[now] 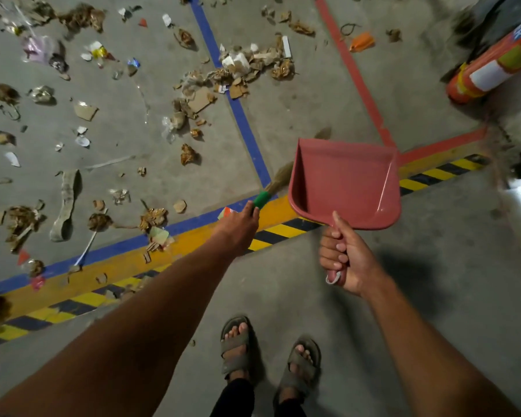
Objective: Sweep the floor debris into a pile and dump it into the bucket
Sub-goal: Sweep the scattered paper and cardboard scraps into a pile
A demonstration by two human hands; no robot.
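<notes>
My right hand point(342, 254) grips the handle of a red plastic dustpan point(346, 182), held up over the floor with its scoop empty. My left hand point(238, 227) holds a straw broom point(278, 179) by its green collar; most of the bristles run behind the dustpan, and a tip shows above its rim. Scattered debris point(238, 70) covers the grey concrete beyond the blue line: crumpled brown paper, cardboard scraps, white shards, plastic wrappers. I see no bucket in view.
A blue tape line point(241, 121), a red tape line point(355, 76) and a yellow-black hazard stripe point(283, 230) cross the floor. An orange cylinder point(494, 67) lies at the top right. My sandalled feet point(268, 356) stand on bare concrete near the bottom.
</notes>
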